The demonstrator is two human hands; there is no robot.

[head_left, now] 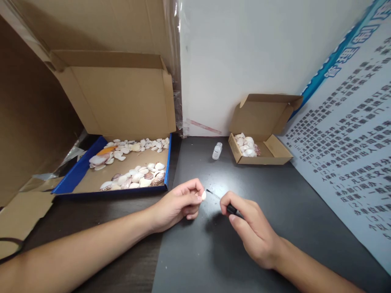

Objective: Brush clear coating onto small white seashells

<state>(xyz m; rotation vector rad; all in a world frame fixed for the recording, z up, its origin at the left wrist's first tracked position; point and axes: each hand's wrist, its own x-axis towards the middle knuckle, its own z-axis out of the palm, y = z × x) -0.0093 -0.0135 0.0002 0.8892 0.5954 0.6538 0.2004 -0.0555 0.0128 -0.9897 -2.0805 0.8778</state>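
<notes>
Between thumb and fingers, my left hand pinches a small white shell over the dark table. My right hand grips the black handle of a thin brush, whose dark tip points left and is close to the shell; whether they touch is hard to tell. Behind both hands a small bottle with whitish contents stands on the table with no cap on it.
A blue-edged cardboard box at the left holds many shells in groups, its lid raised. A smaller open cardboard box at the back right holds white shells. Behind stands a white panel; a printed board leans at the right.
</notes>
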